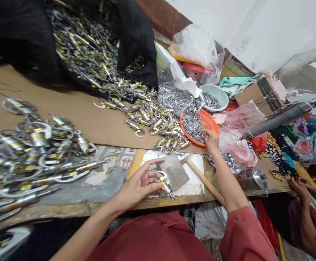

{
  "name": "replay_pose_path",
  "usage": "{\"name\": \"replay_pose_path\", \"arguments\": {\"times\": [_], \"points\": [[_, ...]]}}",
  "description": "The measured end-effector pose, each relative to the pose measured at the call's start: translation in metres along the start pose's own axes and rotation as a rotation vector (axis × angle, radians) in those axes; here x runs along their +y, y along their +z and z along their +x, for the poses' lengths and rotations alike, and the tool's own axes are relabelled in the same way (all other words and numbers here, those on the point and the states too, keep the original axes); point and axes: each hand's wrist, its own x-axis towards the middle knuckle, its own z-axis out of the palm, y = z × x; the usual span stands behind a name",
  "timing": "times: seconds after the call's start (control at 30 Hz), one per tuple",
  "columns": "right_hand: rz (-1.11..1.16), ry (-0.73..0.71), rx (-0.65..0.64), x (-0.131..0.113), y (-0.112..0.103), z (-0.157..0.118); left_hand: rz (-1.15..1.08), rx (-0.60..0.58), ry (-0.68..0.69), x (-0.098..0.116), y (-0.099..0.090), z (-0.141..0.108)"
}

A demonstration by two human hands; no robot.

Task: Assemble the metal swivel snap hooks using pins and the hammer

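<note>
My left hand (143,181) holds a silver and yellow metal piece with a curved hook (165,184) between thumb and fingers, beside a square metal plate (175,172) on the bench. My right hand (211,139) reaches to the near right rim of an orange bowl (211,123) that holds many small metal parts (192,125). Its fingertips are bent together at the parts; whatever they hold is too small to make out. A hammer with a wooden handle (205,181) lies between the plate and my right forearm.
Piles of similar hooked pieces (147,112) lie on cardboard (92,119) and at the left. A grey bowl (220,98) stands behind the orange one. A grey power screwdriver (280,117) hangs at right, above a metal pot (253,179). Another person's hands (302,186) are at far right.
</note>
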Motion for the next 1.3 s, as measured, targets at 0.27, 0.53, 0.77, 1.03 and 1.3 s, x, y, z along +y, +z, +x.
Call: {"name": "replay_pose_path", "arguments": {"times": [0.27,0.53,0.77,1.03,1.3], "points": [[0.291,-0.099,0.018,-0.027,-0.014,-0.027,-0.010,0.012,-0.029,0.004,0.001,0.001],[0.665,-0.578,-0.173,-0.093,-0.027,-0.145,-0.035,0.010,-0.033,0.001,0.001,0.001],[0.669,-0.458,-0.189,-0.090,-0.039,-0.154,-0.036,0.005,-0.030,0.000,0.000,0.002],[0.589,-0.443,-0.365,-0.092,-0.042,-0.148,-0.007,0.012,-0.033,0.000,0.000,0.003],[0.387,-0.600,-0.372,-0.098,-0.042,-0.143,-0.012,-0.004,-0.027,-0.003,-0.001,0.004]]}}
